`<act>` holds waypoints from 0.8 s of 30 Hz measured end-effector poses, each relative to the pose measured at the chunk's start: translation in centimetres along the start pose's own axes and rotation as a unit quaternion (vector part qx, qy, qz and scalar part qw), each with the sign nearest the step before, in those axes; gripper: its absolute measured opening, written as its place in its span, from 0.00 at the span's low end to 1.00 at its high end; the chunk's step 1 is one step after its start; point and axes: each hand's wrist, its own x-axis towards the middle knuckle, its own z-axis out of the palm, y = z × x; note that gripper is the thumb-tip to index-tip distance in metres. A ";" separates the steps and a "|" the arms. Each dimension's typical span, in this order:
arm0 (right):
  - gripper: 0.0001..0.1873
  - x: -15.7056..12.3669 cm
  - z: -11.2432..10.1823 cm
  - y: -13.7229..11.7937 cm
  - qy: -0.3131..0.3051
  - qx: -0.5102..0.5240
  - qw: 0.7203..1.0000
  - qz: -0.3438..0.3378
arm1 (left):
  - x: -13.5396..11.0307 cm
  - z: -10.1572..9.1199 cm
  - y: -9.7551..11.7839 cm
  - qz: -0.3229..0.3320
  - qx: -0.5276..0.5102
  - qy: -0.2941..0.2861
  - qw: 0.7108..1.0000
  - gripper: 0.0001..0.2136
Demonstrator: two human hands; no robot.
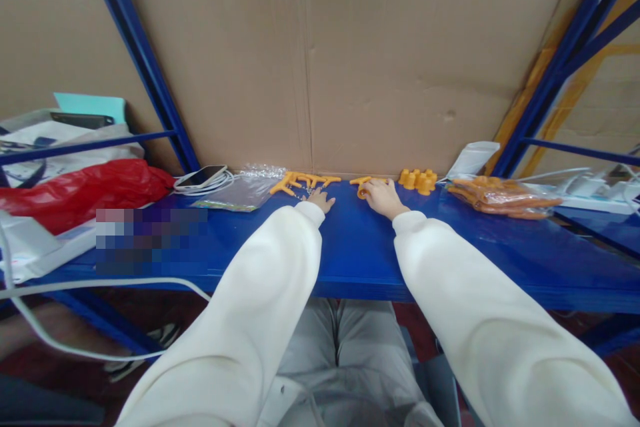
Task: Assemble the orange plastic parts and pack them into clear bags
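Both arms in white sleeves reach forward over a blue shelf [350, 247]. My left hand [321, 199] rests at the back of the shelf, its fingers curled down beside several orange branched plastic parts [300, 181]. My right hand [383, 196] is closed around a small orange plastic part [361, 182], pressing it on the shelf. A cluster of short orange caps [418, 180] stands just right of that hand.
A clear bag of orange parts [503, 197] lies at the right, an empty clear bag [240, 190] and a phone with white cable [203, 177] at the left. A red bag [85, 190] sits far left. A cardboard sheet [350, 73] backs the shelf between blue posts.
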 end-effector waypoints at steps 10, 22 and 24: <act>0.19 -0.4 -0.3 0.2 0.017 0.050 0.999 -0.001 | 1.1 0.1 -0.4 0.090 -0.013 0.043 0.995 0.15; 0.20 -0.4 -0.3 0.5 0.012 0.051 0.999 -0.006 | 0.2 -0.6 1.0 0.205 -0.111 0.011 0.972 0.12; 0.20 -0.4 -0.3 0.5 0.009 0.053 0.999 -0.003 | 0.0 -0.7 1.3 0.219 -0.138 -0.008 0.966 0.12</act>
